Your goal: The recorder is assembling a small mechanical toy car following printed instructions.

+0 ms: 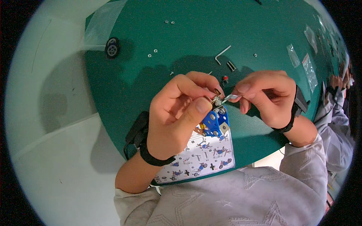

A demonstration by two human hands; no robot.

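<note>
My left hand (171, 113) is closed on a small metal model (212, 121) with blue perforated plates, bolts and a copper-coloured strip. Its thumb and fingertips pinch the upper end, where a bolt and nut stick out. A small flat silver wrench (230, 97) is pinched between my right thumb and fingers. The wrench's head meets the bolt and nut area; whether it sits around the nut is too small to tell. My right hand (273, 98) is to the right of the model, above the green table mat (260, 128). Below the model lies a printed instruction sheet (200, 165).
Beyond my hands lie an L-shaped hex key (222, 55), silver pins (231, 66), a red-and-black part (225, 79) and scattered nuts (155, 51). Black wheels (112, 48) stand far left by clear plastic (100, 32). Plastic bags (310, 73) lie right, near another person's sleeve (337, 124).
</note>
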